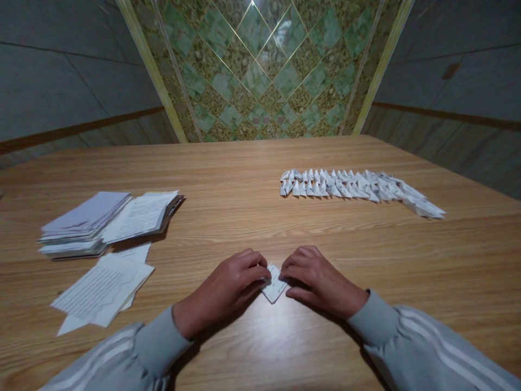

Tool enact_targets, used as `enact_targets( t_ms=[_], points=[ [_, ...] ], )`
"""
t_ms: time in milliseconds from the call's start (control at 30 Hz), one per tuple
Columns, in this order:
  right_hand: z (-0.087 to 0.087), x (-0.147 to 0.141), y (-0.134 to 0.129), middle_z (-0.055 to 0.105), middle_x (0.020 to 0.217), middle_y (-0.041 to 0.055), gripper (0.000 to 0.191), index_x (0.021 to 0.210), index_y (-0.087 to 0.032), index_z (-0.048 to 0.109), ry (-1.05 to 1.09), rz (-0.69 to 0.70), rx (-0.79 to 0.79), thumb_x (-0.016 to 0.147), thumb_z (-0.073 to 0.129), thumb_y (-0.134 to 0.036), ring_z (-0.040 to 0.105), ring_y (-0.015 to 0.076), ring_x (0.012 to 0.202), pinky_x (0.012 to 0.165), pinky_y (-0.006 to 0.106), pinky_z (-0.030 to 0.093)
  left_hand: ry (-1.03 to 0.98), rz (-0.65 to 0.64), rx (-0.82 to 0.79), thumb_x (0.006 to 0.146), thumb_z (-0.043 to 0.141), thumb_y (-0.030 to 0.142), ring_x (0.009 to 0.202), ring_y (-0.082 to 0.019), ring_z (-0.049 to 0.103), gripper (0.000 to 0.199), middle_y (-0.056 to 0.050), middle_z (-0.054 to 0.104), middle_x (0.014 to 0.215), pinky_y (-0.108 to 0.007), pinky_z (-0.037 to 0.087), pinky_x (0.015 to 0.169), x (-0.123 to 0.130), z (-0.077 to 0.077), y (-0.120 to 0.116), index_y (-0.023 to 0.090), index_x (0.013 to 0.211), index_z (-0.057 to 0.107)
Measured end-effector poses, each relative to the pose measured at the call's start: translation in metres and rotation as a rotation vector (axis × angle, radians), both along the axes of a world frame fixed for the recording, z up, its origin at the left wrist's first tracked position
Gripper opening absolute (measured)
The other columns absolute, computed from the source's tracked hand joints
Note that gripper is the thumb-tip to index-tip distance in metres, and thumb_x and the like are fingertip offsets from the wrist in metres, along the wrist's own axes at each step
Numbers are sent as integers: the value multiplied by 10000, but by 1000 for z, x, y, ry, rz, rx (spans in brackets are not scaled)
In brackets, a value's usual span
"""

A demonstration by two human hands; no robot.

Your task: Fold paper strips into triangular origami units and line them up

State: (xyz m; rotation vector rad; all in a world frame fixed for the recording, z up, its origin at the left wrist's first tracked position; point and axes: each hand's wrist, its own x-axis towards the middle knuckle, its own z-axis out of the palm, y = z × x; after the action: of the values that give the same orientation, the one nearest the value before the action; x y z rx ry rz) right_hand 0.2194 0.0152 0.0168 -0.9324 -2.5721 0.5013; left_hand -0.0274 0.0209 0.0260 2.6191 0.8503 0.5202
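Angled inward and curled, the left hand and right hand grip 1 folded paper at opposite corners on the table.

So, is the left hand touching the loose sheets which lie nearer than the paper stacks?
Apart. The head view shows it: bare table lies between the left hand and the loose sheets.

Dim | glare on tabletop | side walls dk | shdws under sleeves | wide-angle distort.
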Motion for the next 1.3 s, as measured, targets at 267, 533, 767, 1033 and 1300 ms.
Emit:
enact_targets(
  t_ms=[267, 533, 767, 1033, 1300],
  points=[
    [0, -9, 2, 703, 951, 58, 155, 982, -219, 701, 56, 12, 117, 957, 617, -347, 539, 208, 911, 844, 368, 364, 76, 45, 208, 1010, 496, 267, 730, -182, 563, 227, -64, 657, 810, -289, 424, 646, -6, -14, -14, 182, 912, 682],
    [-7, -10, 6, 682, 864, 44, 198, 905, -207, 696, 33, -12, 78, 986, 570, -336, 544, 197, 859, 810, 353, 352, -36, 185, 77, 986, 539, 247, 837, -198, 600, 154, -70, 659, 905, -290, 470, 725, -12, -24, -21, 188, 987, 681],
    [-8, -20, 3, 642, 834, 53, 139, 859, -164, 654, -48, -182, 74, 962, 566, -198, 525, 203, 838, 784, 342, 343, -9, 382, -8, 970, 544, 256, 819, -212, 574, 182, -51, 617, 837, -318, 444, 725, -6, -20, -21, 182, 839, 647],
    [-11, -31, 3, 658, 840, 43, 202, 803, -171, 627, -86, -304, 57, 970, 598, -283, 542, 208, 866, 821, 356, 318, 15, 443, -29, 952, 570, 277, 834, -222, 576, 180, -49, 620, 854, -331, 426, 724, -2, -17, -19, 185, 819, 650],
    [-5, -41, 3, 688, 864, 57, 182, 816, -168, 677, -256, -417, 107, 949, 622, -280, 584, 232, 902, 821, 364, 320, 102, 520, -18, 918, 609, 226, 852, -216, 576, 116, -42, 625, 868, -326, 421, 740, 5, -20, -16, 185, 810, 627]
  ],
)
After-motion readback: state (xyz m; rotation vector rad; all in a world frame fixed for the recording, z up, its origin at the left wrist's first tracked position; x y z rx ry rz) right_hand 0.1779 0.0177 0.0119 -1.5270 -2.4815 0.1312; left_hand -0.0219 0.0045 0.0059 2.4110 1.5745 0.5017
